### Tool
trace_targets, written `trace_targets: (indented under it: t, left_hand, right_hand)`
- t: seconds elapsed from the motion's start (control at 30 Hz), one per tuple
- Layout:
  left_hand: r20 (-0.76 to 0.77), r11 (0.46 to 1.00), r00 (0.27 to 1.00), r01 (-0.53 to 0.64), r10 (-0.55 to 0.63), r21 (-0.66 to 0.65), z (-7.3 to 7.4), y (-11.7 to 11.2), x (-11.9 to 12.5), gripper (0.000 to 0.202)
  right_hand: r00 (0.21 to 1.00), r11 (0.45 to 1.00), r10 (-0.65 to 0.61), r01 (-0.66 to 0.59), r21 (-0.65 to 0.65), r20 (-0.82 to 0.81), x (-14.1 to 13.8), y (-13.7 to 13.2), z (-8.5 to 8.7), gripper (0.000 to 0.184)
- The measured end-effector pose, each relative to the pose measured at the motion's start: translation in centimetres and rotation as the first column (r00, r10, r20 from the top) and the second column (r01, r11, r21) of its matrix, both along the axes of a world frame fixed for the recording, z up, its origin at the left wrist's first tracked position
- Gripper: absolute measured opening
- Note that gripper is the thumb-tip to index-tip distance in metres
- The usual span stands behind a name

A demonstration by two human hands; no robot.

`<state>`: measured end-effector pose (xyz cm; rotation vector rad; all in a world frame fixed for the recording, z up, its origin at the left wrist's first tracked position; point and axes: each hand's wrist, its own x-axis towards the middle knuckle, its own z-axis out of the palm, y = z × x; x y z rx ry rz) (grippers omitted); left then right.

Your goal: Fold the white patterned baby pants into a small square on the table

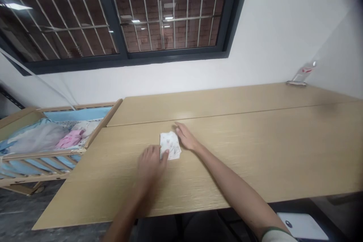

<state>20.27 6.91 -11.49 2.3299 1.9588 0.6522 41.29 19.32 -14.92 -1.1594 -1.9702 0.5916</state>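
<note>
A small folded white cloth [170, 145] with a faint print lies on the wooden table in front of me. At its lower left is my left hand [150, 162], with the fingers bent beside the left edge and the thumb apart from them, resting on the cloth. My right hand [185, 138] is on the other side, its fingers stretched out along the upper right edge and its palm towards the cloth. Neither hand grips the cloth. Whether it is a garment or a plain piece of fabric, I cannot tell.
The pale wooden table [241, 151] has a seam running across it. A wooden crib [93, 132] with pink clothing [70, 138] stands at the left. A clear bottle-like object [304, 72] is in the far right corner. Below the front edge lies a white device [302, 225].
</note>
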Motion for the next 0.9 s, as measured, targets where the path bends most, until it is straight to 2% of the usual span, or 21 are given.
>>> trace_targets:
  t: [0.1, 0.2, 0.33, 0.4, 0.5, 0.57, 0.63, 0.7, 0.73, 0.8, 0.83, 0.87, 0.9]
  left_hand:
    - [-0.105, 0.976, 0.993, -0.076, 0.055, -0.206, 1.3, 2.7, -1.9, 0.049]
    - [-0.134, 0.943, 0.991, -0.061, 0.018, -0.326, 1.3, 4.3, -2.1, 0.054]
    - [-0.122, 0.942, 0.993, -0.042, 0.001, -0.332, 0.6, 5.2, -1.1, 0.048]
    - [-0.092, 0.945, 0.996, -0.007, -0.024, -0.327, 0.5, 5.3, -0.6, 0.039]
    - [-0.025, 0.956, 0.999, 0.038, -0.047, -0.291, 1.1, 4.6, -0.5, 0.034]
    - [0.016, 0.965, 0.999, 0.055, -0.052, -0.257, 1.9, 3.0, -1.2, 0.033]
    - [0.106, 0.966, 0.990, 0.114, -0.091, -0.234, 2.8, 0.5, -2.8, 0.033]
    - [0.330, 0.943, 0.928, 0.252, -0.173, -0.215, 3.3, -2.9, -5.6, 0.037]
    - [0.413, 0.931, 0.893, 0.288, -0.176, -0.226, 3.2, -4.8, -7.4, 0.039]
    - [0.493, 0.901, 0.860, 0.311, -0.131, -0.303, 2.4, -8.8, -11.4, 0.042]
    - [0.486, 0.891, 0.869, 0.289, -0.091, -0.351, 1.7, -10.8, -13.4, 0.044]
    - [0.459, 0.883, 0.888, 0.249, -0.044, -0.397, 0.8, -12.7, -15.3, 0.046]
    - [0.406, 0.896, 0.913, 0.142, 0.046, -0.420, -0.3, -14.6, -17.0, 0.048]
  right_hand:
    - [0.977, 0.992, -0.124, 0.123, -0.012, -0.176, 0.1, 0.5, 0.0, 0.054]
    - [0.964, 0.993, -0.122, 0.118, -0.031, -0.236, 0.1, 0.5, 0.3, 0.041]
    - [0.966, 0.998, -0.028, 0.014, -0.057, -0.255, -0.1, -0.2, 0.7, 0.030]
    - [0.958, 0.995, -0.027, -0.003, -0.103, -0.284, -0.5, -0.7, 0.8, 0.024]
    - [0.927, 0.972, -0.070, -0.020, -0.234, -0.369, -1.9, -2.1, 1.2, 0.028]
    - [0.906, 0.945, -0.093, -0.050, -0.324, -0.412, -3.1, -4.0, 2.0, 0.028]
    - [0.912, 0.914, -0.092, -0.082, -0.396, -0.399, -4.4, -7.0, 3.1, 0.025]
    - [0.938, 0.874, -0.048, -0.127, -0.469, -0.342, -5.7, -11.0, 3.9, 0.021]
    - [0.943, 0.855, -0.021, -0.155, -0.494, -0.333, -6.4, -13.2, 4.0, 0.021]
    - [0.921, 0.807, 0.069, -0.278, -0.521, -0.384, -7.9, -17.4, 3.2, 0.020]
    - [0.895, 0.761, 0.110, -0.356, -0.542, -0.433, -8.8, -19.4, 2.2, 0.021]
    - [0.863, 0.692, 0.149, -0.440, -0.573, -0.483, -9.8, -21.1, 1.0, 0.027]
    - [0.841, 0.613, 0.199, -0.508, -0.605, -0.504, -10.9, -22.6, -0.4, 0.035]
